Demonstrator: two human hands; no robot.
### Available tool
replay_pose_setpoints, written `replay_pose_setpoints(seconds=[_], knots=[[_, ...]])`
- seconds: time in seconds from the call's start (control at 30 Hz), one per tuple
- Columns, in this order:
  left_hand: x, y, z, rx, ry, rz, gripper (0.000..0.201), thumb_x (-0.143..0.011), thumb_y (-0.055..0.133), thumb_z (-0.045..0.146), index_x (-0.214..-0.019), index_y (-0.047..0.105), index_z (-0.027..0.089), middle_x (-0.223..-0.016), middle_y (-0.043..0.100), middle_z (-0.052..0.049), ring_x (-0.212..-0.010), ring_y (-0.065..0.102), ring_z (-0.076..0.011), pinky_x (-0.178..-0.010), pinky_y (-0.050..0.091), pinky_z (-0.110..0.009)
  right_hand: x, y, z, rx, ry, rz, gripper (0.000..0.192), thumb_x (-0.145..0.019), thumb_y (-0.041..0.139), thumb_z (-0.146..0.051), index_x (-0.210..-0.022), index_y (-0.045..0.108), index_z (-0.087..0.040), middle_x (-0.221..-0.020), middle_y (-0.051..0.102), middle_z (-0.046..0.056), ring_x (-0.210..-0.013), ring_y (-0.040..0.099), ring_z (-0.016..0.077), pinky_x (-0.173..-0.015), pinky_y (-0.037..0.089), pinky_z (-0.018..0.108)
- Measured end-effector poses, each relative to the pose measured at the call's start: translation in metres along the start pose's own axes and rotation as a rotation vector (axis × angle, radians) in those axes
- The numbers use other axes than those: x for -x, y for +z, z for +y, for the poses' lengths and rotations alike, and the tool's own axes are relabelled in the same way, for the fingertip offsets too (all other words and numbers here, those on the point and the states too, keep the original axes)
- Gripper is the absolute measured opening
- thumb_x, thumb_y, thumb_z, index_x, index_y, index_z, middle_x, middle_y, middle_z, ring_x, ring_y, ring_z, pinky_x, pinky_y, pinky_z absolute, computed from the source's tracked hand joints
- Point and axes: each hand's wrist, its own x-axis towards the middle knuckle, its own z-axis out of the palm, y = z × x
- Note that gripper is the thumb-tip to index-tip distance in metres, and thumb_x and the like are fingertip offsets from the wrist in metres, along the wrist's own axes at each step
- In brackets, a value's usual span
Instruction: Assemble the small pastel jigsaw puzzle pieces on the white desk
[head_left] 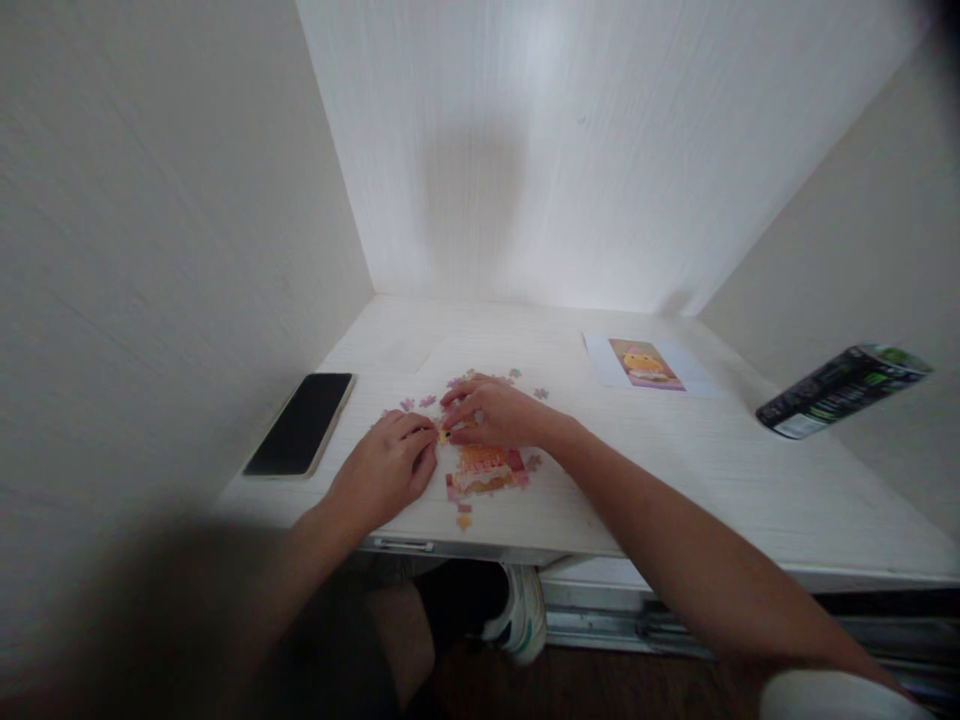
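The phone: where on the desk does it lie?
In the head view the phone lies face up at the desk's left edge by the wall, just left of the left hand and the puzzle.

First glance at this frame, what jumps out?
Both hands meet over a partly built jigsaw puzzle near the front edge of the white desk: the left hand rests beside it, and the right hand presses down among loose pieces. A dark phone lies flat at the left. A picture sheet lies further back on the right, and a dark can sits at the far right.
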Motion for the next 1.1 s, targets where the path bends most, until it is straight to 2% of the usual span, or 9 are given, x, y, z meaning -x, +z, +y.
replay_pose_setpoints(seconds=[0.27, 0.33, 0.43, 0.53, 0.6, 0.73, 0.93, 1.0, 1.1], knots=[[-0.002, -0.003, 0.001, -0.019, -0.023, -0.024, 0.019, -0.089, 0.052, 0.016, -0.098, 0.070, 0.015, -0.101, 0.069, -0.010, -0.096, 0.060, -0.0251, -0.090, 0.050, -0.043, 0.000, 0.002, -0.002, -0.016, -0.007, 0.022, 0.018, -0.085, 0.068, -0.032, -0.098, 0.079, -0.026, -0.118, 0.070, 0.007, -0.110, 0.062, 0.0225, -0.102, 0.042, 0.040], [-0.001, -0.004, -0.001, -0.004, -0.049, 0.009, 0.020, -0.088, 0.052, 0.015, -0.100, 0.068, 0.014, -0.100, 0.069, -0.010, -0.096, 0.060, -0.0252, -0.089, 0.050, -0.043, 0.000, -0.001, 0.001, -0.071, 0.014, 0.095, 0.019, -0.084, 0.069, -0.033, -0.099, 0.078, -0.025, -0.119, 0.069, 0.008, -0.109, 0.063, 0.0211, -0.101, 0.043, 0.039], [0.001, -0.005, -0.006, 0.017, -0.083, 0.078, 0.018, -0.088, 0.053, 0.016, -0.100, 0.067, 0.015, -0.102, 0.069, -0.010, -0.098, 0.060, -0.0257, -0.088, 0.049, -0.044, 0.006, -0.013, 0.015, -0.129, 0.107, 0.290, 0.020, -0.083, 0.071, -0.032, -0.099, 0.076, -0.022, -0.112, 0.071, 0.008, -0.102, 0.065, 0.0189, -0.094, 0.048, 0.035], [0.002, -0.006, -0.007, 0.054, -0.008, 0.085, 0.019, -0.088, 0.054, 0.018, -0.100, 0.068, 0.017, -0.110, 0.070, -0.008, -0.102, 0.060, -0.0252, -0.090, 0.047, -0.044, 0.018, -0.031, 0.036, -0.054, 0.281, 0.449, 0.018, -0.084, 0.066, -0.025, -0.097, 0.075, -0.016, -0.094, 0.073, 0.008, -0.077, 0.064, 0.0147, -0.076, 0.050, 0.030], [0.003, -0.007, -0.005, 0.058, 0.062, 0.049, 0.020, -0.088, 0.054, 0.018, -0.100, 0.069, 0.018, -0.114, 0.070, -0.007, -0.104, 0.060, -0.0256, -0.091, 0.046, -0.045, 0.027, -0.041, 0.049, -0.004, 0.369, 0.502, 0.016, -0.083, 0.066, -0.024, -0.093, 0.075, -0.015, -0.089, 0.073, 0.007, -0.071, 0.062, 0.0136, -0.071, 0.049, 0.028], [0.002, -0.006, -0.001, 0.048, 0.077, -0.018, 0.020, -0.089, 0.054, 0.020, -0.099, 0.071, 0.018, -0.111, 0.072, -0.007, -0.102, 0.060, -0.0259, -0.091, 0.046, -0.046, 0.038, -0.049, 0.063, -0.073, 0.457, 0.384, 0.016, -0.081, 0.066, -0.028, -0.084, 0.076, -0.016, -0.075, 0.072, 0.005, -0.066, 0.060, 0.0134, -0.064, 0.046, 0.026], [0.001, -0.004, 0.001, 0.039, 0.062, -0.025, 0.020, -0.091, 0.052, 0.021, -0.099, 0.070, 0.017, -0.109, 0.071, -0.008, -0.102, 0.060, -0.0256, -0.093, 0.045, -0.046, 0.033, -0.039, 0.059, -0.175, 0.438, 0.207, 0.019, -0.080, 0.068, -0.032, -0.085, 0.078, -0.017, -0.073, 0.072, 0.004, -0.063, 0.059, 0.0127, -0.061, 0.043, 0.025], [0.001, -0.004, -0.001, 0.035, 0.035, 0.025, 0.021, -0.091, 0.050, 0.020, -0.100, 0.069, 0.017, -0.108, 0.071, -0.008, -0.102, 0.060, -0.0252, -0.092, 0.046, -0.045, 0.030, -0.036, 0.058, -0.149, 0.406, 0.215, 0.019, -0.081, 0.068, -0.032, -0.085, 0.078, -0.017, -0.074, 0.072, 0.004, -0.064, 0.059, 0.0124, -0.062, 0.042, 0.025], [0.003, -0.005, -0.007, 0.006, -0.090, 0.126, 0.023, -0.090, 0.049, 0.020, -0.106, 0.066, 0.016, -0.108, 0.070, -0.010, -0.103, 0.061, -0.0260, -0.092, 0.046, -0.044, 0.029, -0.032, 0.060, -0.050, 0.420, 0.349, 0.019, -0.083, 0.065, -0.031, -0.081, 0.077, -0.016, -0.074, 0.071, 0.004, -0.063, 0.056, 0.0117, -0.062, 0.039, 0.025]])
